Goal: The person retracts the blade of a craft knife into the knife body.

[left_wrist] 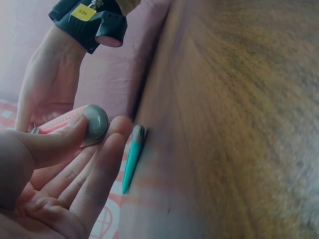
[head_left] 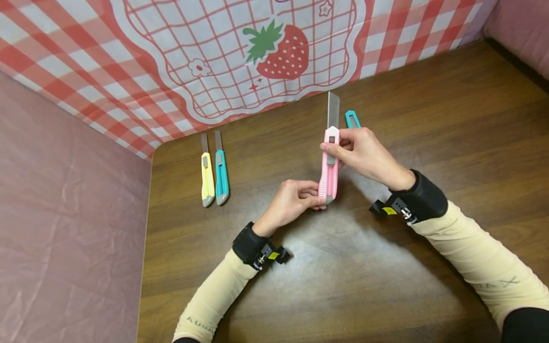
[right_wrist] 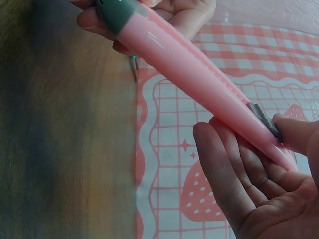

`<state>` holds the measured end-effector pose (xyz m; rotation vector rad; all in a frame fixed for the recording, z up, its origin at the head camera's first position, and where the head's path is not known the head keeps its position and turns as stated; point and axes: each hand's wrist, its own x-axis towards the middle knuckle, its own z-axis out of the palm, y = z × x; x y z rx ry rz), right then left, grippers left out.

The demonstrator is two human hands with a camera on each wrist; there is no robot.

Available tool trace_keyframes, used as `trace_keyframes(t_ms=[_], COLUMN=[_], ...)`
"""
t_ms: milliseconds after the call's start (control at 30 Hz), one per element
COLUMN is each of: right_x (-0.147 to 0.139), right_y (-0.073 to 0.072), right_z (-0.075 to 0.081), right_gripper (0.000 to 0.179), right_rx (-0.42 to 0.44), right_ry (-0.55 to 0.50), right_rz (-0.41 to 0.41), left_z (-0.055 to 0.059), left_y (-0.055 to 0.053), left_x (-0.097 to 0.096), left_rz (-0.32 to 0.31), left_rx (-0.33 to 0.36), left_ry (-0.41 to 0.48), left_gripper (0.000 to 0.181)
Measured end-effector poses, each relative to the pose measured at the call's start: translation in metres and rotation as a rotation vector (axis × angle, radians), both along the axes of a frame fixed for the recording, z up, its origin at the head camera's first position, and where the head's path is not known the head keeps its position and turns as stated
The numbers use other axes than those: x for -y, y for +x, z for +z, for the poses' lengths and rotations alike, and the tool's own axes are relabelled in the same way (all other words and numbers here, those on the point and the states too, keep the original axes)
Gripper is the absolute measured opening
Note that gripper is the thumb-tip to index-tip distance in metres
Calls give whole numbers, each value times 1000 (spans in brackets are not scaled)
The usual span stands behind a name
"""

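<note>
Both hands hold a pink utility knife (head_left: 329, 176) above the table, its wide blade (head_left: 333, 109) extended away from me. My left hand (head_left: 288, 202) pinches the grey end cap (left_wrist: 98, 125) between thumb and fingers. Higher up the handle, my right hand (head_left: 370, 156) grips near the blade end, its thumb at the grey slider (right_wrist: 264, 122). In the right wrist view the blade is hidden. Just beyond the right hand lies a teal utility knife (head_left: 352, 119), partly covered by that hand in the head view; the left wrist view shows a teal knife (left_wrist: 131, 167) too.
On the left of the wooden table (head_left: 274, 286), a yellow utility knife (head_left: 208, 178) and another teal one (head_left: 221, 176) lie side by side, blades out. A red-and-white checked cloth with a strawberry (head_left: 285, 52) stands behind the table's back edge. Pink fabric (head_left: 73, 214) borders the left.
</note>
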<state>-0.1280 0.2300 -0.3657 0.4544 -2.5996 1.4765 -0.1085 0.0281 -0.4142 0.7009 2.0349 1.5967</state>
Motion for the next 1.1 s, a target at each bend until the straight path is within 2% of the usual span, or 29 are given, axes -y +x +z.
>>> trace_keyframes(t_ms=[300,533,667,767,900,1100], right_x=[2,1,1,1,1,0], right_y=[2,1,1,1,2,2], right_z=[3,1,0,-1,-1,-1], right_gripper=[17,22,26,27,28,33], right_rx=[28,60,80,81,86,105], right_ry=[-31,-27,-23,-28,-35,3], right_rz=[-5,9,21,20,20,-1], left_z=[-3,-4,8,10,-3,-7], left_y=[-2,-2,3,4,0,0], left_x=[1,0,-1,-2,-1,-1], left_rz=[0,6,16,17,14,11], left_rx=[-49,-58,-55,-48,-53,-106], left_ry=[5,13,12,11,21,5], left_gripper=[18,19,18,18,19,21])
